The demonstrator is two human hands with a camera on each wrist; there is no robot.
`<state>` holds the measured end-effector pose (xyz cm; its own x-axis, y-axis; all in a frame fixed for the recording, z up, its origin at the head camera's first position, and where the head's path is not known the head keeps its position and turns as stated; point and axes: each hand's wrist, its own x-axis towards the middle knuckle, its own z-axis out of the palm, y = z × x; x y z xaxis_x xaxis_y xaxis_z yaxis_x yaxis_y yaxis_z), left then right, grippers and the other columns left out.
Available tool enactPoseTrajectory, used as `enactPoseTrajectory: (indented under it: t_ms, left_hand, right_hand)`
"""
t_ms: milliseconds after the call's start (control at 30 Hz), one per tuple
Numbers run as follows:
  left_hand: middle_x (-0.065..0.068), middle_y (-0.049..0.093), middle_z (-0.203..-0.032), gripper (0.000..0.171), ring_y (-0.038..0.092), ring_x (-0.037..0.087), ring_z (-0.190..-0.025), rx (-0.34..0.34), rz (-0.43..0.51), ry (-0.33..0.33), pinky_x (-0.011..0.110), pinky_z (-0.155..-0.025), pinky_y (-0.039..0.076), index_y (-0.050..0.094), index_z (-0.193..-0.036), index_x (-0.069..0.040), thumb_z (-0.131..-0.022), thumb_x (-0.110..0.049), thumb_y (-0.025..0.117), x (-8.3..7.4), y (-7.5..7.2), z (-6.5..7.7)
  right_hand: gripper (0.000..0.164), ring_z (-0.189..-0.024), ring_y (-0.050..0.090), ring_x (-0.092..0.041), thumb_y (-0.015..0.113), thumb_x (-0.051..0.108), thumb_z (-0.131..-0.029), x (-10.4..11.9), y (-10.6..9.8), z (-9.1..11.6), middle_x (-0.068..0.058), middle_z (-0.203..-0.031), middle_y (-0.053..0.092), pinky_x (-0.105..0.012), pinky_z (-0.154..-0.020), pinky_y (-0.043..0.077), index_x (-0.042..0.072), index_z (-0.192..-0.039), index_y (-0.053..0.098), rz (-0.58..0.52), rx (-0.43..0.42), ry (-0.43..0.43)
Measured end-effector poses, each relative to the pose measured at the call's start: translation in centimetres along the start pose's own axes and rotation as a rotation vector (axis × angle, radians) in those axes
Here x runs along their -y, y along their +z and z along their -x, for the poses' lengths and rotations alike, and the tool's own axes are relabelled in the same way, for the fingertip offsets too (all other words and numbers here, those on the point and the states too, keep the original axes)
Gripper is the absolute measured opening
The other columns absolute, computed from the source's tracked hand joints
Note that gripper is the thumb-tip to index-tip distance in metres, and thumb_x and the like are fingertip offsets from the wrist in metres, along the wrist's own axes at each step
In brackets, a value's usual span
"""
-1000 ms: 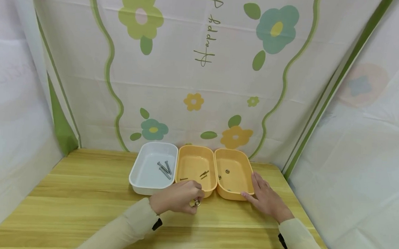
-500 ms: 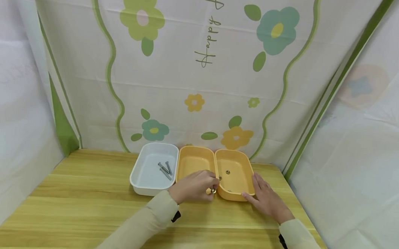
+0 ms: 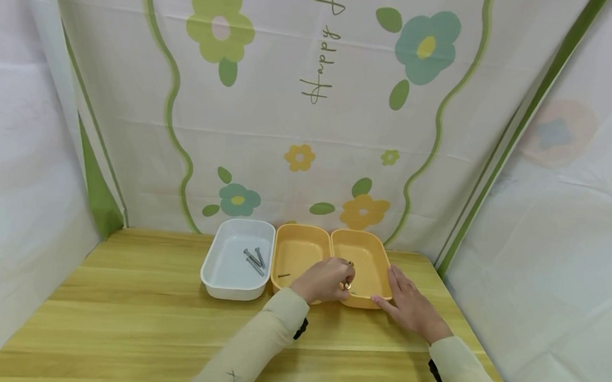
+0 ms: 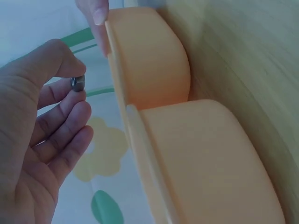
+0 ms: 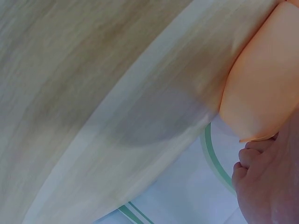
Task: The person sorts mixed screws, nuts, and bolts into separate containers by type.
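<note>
My left hand (image 3: 324,281) is over the near left part of the right-hand yellow tray (image 3: 368,240). It pinches a small metal nut (image 4: 78,83) between thumb and forefinger, the other fingers loosely bent. Just past those fingers another nut (image 3: 351,264) shows inside the tray. My right hand (image 3: 413,306) rests against the tray's near right corner, fingers along the right side and thumb at the front rim. The right wrist view shows that hand (image 5: 271,182) only in part, by the tray's outer wall.
The middle yellow tray (image 3: 304,228) holds a small screw (image 3: 283,276); my left hand hides part of it. Left of it, a white tray (image 3: 224,267) has several long bolts (image 3: 254,261). All stand in a row on a wooden table (image 3: 139,309) before a flowered cloth (image 3: 268,120).
My left hand has moved right with the nut, from in front of the middle tray to over the right-hand one. My right hand has stayed at its corner.
</note>
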<state>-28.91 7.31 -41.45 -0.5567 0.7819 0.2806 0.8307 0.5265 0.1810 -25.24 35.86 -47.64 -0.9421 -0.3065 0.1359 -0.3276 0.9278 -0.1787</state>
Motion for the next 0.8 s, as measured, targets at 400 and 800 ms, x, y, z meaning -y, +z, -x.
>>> enactPoseTrajectory:
  t_ms: [400,800]
  left_hand:
    - [-0.004,0.071,-0.093,0.006,0.06,0.004,-0.079,-0.027,-0.056,-0.079,0.011,-0.066,0.047,0.076,-0.095,-0.015,-0.089,-0.013,0.079,0.1,1.2,-2.8]
    - [0.006,0.071,-0.132,0.04,0.072,0.017,-0.116,-0.009,-0.077,-0.183,0.024,-0.091,0.06,0.061,-0.141,-0.005,-0.103,-0.017,0.065,0.4,1.4,-2.8]
  right_hand:
    - [0.097,-0.158,0.026,-0.05,0.048,0.062,-0.107,-0.4,0.1,-0.3,-0.031,-0.173,0.015,-0.068,-0.124,0.029,-0.011,-0.164,0.018,-0.008,0.006,0.0]
    - [0.095,-0.158,0.028,-0.049,0.049,0.06,-0.107,-0.2,0.1,-0.2,-0.031,-0.172,0.018,-0.067,-0.124,0.031,-0.011,-0.163,0.02,0.002,0.001,0.0]
